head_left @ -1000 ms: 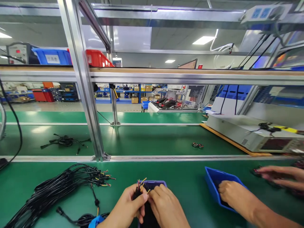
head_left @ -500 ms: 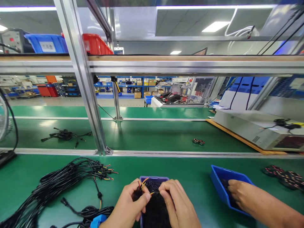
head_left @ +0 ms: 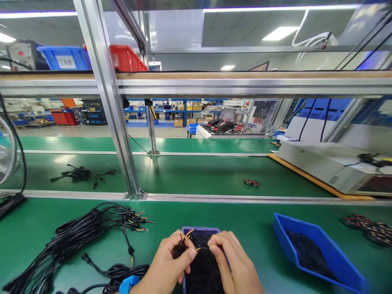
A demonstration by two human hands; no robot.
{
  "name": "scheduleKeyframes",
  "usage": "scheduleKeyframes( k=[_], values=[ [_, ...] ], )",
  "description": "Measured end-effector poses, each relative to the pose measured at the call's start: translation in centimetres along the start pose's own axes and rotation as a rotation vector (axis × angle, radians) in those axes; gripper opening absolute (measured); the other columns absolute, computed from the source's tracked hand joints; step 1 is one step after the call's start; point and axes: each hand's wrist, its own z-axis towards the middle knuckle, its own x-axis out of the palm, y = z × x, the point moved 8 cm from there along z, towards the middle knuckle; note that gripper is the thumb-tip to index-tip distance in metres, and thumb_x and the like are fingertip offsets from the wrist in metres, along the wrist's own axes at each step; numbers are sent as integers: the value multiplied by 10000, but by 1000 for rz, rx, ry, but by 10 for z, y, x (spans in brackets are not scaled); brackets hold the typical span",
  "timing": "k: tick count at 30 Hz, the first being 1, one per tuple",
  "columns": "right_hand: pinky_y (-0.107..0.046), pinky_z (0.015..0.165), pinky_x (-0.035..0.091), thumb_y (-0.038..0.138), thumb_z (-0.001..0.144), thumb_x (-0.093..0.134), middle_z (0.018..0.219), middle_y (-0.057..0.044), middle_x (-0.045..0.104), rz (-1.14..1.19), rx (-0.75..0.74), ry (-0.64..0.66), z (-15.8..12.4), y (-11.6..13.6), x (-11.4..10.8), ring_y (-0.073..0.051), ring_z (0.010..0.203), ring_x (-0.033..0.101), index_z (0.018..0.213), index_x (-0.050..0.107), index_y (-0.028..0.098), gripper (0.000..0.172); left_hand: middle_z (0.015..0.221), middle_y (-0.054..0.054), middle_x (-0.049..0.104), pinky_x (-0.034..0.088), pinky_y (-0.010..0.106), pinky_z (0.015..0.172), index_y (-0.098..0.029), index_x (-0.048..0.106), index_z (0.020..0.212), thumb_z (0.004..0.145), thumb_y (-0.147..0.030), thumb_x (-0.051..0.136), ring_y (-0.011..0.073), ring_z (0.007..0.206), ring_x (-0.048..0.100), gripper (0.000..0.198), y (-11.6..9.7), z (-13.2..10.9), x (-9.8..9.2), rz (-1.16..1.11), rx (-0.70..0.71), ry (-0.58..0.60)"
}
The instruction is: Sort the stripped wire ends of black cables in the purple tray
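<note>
My left hand [head_left: 176, 259] pinches a black cable end with red and yellow wires [head_left: 189, 233] fanning out above the fingers. One yellow wire tip points right, toward my right hand [head_left: 229, 259]. My right thumb and forefinger are closed on a thin black piece of tubing [head_left: 206, 246], which meets or nearly meets that wire tip; the exact contact is too small to tell. Both hands are over a purple-blue bin [head_left: 200, 229] filled with thin black pieces. Left of it lies a coiled black cable [head_left: 114, 272], by the blue band on my left wrist.
A bundle of black cables [head_left: 76, 232] with bared wire ends lies at left. To the right stands a blue bin [head_left: 337, 261] holding black pieces, with several dark round parts [head_left: 378, 233] beyond it. A metal post [head_left: 118, 122] rises from the bench.
Another person's hand, which was in the right blue bin, has left the view. My hands keep nearly the same hold, with the wire and the black piece still close together.
</note>
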Motion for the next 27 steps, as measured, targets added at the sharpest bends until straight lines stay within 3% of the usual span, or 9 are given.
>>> scheduleKeyframes(
  k=[4,10,16,23,27],
  values=[
    [-267,600,471,308,1084,346,715,8,592,8,-50,-50,-1,-2,1,-174,631,565,844,520,248,302,770,-14,482,333,135,325,-144,617,703,683,-664,747,50,469,474,536,-4,-2,1,22,10,13],
    [-294,667,503,285,1078,345,775,-18,621,-3,42,57,2,1,-4,-191,703,599,878,527,246,274,773,-16,468,334,134,326,-145,620,711,697,-656,739,50,473,470,525,-3,-1,1,37,8,8],
    [-289,688,500,252,1077,338,780,-10,625,-13,21,105,2,4,0,-186,711,599,869,504,247,266,830,0,483,371,145,359,-147,646,762,791,-554,713,68,525,514,414,3,0,-1,105,27,84],
    [-275,657,497,250,1084,308,748,5,614,-41,-19,119,2,3,3,-171,672,602,846,476,251,291,855,8,487,377,147,376,-148,663,795,832,-518,691,85,566,546,373,4,0,-5,150,54,87],
    [-286,647,500,273,1081,321,743,-2,626,-10,-9,57,2,2,-1,-179,661,602,855,504,253,291,852,9,495,381,153,380,-151,661,789,831,-516,692,91,571,545,368,2,-1,-4,154,52,90]
  ],
)
